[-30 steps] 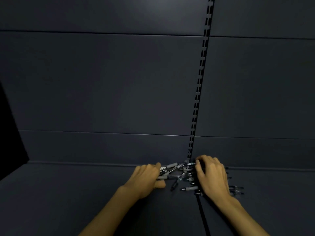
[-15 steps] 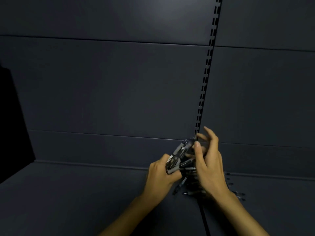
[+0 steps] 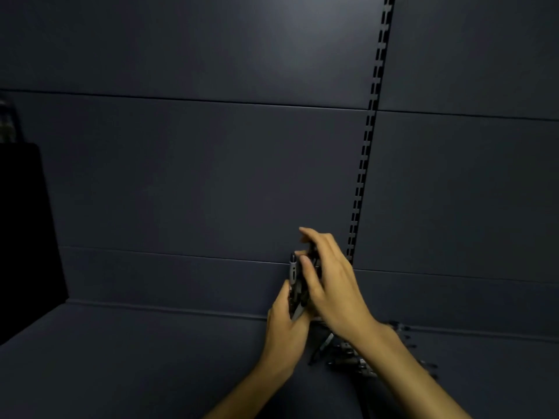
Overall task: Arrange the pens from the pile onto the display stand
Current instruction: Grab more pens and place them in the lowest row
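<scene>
A bunch of pens (image 3: 295, 282) is gripped upright in the left hand (image 3: 286, 328); right hand (image 3: 329, 285) fingers are curled on its top. No print legible. Pen pile (image 3: 348, 355) on shelf (image 3: 121, 358), partly hidden by the right forearm.

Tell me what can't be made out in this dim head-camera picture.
- How many dark grey pens the left hand grips: the right hand covers the bundle.
- Loose pens on the shelf: partly behind the right forearm, dim, uncountable.
- Display stand: none recognisable.
- Dark object at left edge: cut off, blurred.
</scene>
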`<state>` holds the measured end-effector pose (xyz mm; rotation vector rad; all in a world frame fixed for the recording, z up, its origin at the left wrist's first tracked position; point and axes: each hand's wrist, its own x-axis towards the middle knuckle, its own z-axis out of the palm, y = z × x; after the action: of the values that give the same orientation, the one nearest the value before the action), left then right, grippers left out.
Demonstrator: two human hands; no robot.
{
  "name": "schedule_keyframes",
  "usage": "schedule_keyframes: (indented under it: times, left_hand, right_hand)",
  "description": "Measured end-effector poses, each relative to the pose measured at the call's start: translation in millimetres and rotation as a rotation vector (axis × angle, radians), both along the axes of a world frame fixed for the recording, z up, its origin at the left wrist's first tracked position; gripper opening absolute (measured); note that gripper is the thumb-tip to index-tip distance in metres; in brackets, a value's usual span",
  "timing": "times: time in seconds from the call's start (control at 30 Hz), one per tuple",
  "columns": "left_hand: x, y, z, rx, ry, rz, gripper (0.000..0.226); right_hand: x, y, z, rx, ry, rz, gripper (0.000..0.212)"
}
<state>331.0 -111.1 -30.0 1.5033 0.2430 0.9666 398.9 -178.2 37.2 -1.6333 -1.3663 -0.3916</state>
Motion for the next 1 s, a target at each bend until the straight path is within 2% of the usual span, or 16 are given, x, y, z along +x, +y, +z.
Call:
schedule_keyframes:
  times: [0.17,0.3,0.4,0.6,0.73,0.77,0.83,0.9,0.97,1.0]
  left_hand:
    - [1,6,-4,0.060,0.038,0.058,0.034]
    - [7,13,-15,0.080,0.127,0.132,0.023]
    - [13,18,-23,0.020,0.184,0.084,0.021]
    - [17,23,-29,0.133,0.327,0.039,0.021]
    - [23,18,-34,0.037,0.242,0.017,0.041]
    - [22,16,-33,0.032,0.226,0.036,0.034]
    - [18,14,-31,0.123,0.205,0.140,0.015]
    - [17,18,-32,0.167,0.171,0.217,0.016]
    - [18,24,-34,0.336,0.204,0.274,0.018]
    - [20,27,-33,0.353,0.240,0.283,0.022]
  right_hand:
    - [-3,3,-2,-0.050,-0.006,0.044,0.038]
    - [-3,2,-11,-0.165,-0.007,0.078,0.060]
    - [-1,1,-20,-0.176,-0.035,0.051,0.069]
    - [3,-2,-32,-0.164,-0.078,0.007,0.055]
    - [3,-1,-36,-0.135,-0.080,-0.012,0.049]
    - [3,0,-36,-0.129,-0.078,-0.010,0.048]
    - [1,1,-33,-0.115,-0.071,0.005,0.045]
    - [-2,2,-30,-0.108,-0.081,0.025,0.043]
    - [-5,4,-28,-0.115,-0.081,0.030,0.040]
    - [-5,5,-28,-0.118,-0.075,0.025,0.037]
